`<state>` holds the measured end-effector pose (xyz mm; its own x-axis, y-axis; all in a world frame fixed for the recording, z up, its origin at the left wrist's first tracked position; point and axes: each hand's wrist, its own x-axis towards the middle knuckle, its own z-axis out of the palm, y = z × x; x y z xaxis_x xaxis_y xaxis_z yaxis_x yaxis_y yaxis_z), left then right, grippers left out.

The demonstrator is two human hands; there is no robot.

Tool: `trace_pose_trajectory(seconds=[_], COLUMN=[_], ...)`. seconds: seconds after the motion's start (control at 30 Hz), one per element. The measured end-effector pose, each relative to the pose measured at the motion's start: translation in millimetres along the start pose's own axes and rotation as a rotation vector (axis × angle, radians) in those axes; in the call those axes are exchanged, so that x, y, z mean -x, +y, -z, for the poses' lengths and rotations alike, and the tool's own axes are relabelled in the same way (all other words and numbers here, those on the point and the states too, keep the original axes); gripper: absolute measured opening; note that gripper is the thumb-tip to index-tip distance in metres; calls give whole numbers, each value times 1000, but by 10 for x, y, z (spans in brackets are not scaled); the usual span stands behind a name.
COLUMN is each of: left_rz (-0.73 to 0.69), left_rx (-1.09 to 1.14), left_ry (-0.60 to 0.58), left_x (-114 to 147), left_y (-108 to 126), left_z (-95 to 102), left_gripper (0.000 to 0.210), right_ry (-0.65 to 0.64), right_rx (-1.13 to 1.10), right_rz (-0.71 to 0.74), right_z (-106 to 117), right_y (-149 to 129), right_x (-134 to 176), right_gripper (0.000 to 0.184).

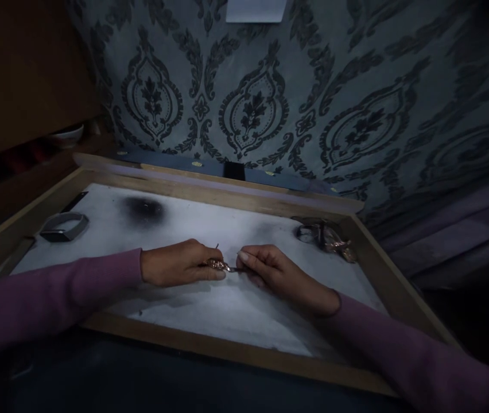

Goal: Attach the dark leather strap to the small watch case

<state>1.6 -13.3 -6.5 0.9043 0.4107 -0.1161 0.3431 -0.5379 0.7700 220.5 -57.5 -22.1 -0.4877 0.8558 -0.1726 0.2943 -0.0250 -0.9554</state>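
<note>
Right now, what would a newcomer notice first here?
Probably the left hand and right hand meeting over a wood-framed tray, with a small shiny piece between them. The bold medallion-patterned wall rises behind. A gray wristband lies near the tray's left side.

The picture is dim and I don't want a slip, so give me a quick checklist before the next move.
1. Left hand gripping the coppery piece: ok, between thumb and fingers.
2. Right hand closed at the silvery part: ok, thumb and fingers pinch there.
3. Silvery part joined to the coppery piece: cannot tell, too small and dark.
4. Grey band apart from both hands: ok, at the left side of the tray.
5. Tangled heap apart from both hands: ok, in the far right corner.
6. Light enough for fine detail: not ok.
</note>
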Motion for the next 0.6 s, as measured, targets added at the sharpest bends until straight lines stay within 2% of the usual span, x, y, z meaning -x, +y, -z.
trace_pose_trajectory(seconds=[0.13,0.27,0.47,0.6], left_rz=[32,96,129,93], left_rx=[37,112,191,257], left_ry=[0,-20,-15,31], left_x=[-14,-8,6,-4], left_y=[8,52,36,5], left_z=[11,34,-1,-48], left_gripper=[27,20,20,23], right_ry=[116,210,248,240], right_rx=[281,538,831,863], right_rz=[118,202,381,418], right_z=[18,21,-62,-121], right_y=[22,60,40,25], right_x=[-15,-13,45,81], right_gripper=[45,40,28,26])
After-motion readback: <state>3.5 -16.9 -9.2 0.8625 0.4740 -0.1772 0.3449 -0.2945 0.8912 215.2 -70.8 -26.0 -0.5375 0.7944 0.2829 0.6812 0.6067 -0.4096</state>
